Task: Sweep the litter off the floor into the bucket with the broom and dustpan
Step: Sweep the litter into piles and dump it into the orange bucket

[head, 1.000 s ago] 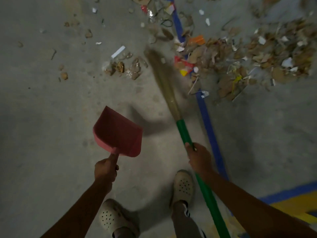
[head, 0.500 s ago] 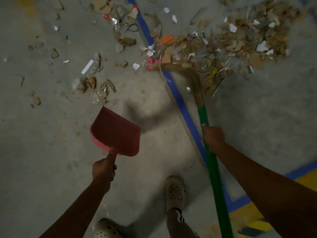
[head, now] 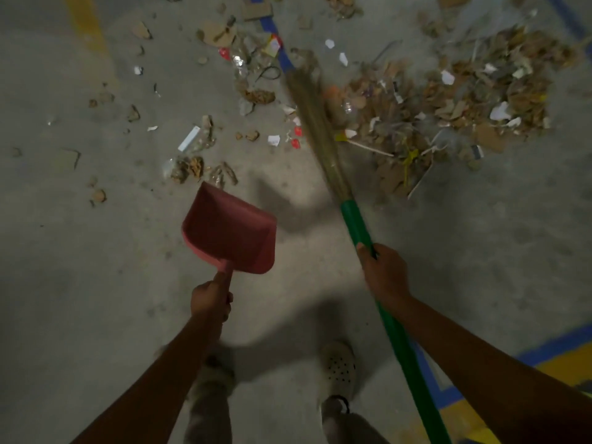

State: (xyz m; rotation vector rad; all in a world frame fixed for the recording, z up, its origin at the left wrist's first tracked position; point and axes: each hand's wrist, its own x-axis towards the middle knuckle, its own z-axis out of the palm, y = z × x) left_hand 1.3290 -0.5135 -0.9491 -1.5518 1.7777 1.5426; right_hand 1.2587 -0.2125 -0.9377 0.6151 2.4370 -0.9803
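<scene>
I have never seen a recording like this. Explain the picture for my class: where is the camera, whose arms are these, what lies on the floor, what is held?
No machine here: a person wears one camera on the head, looking forward and down, so both arms are their own. The left hand grips a red dustpan by its handle; the right hand grips a broom by its green shaft, its straw end blurred beside a pile of litter on the concrete floor. Looser scraps lie ahead of the dustpan. No bucket shows.
</scene>
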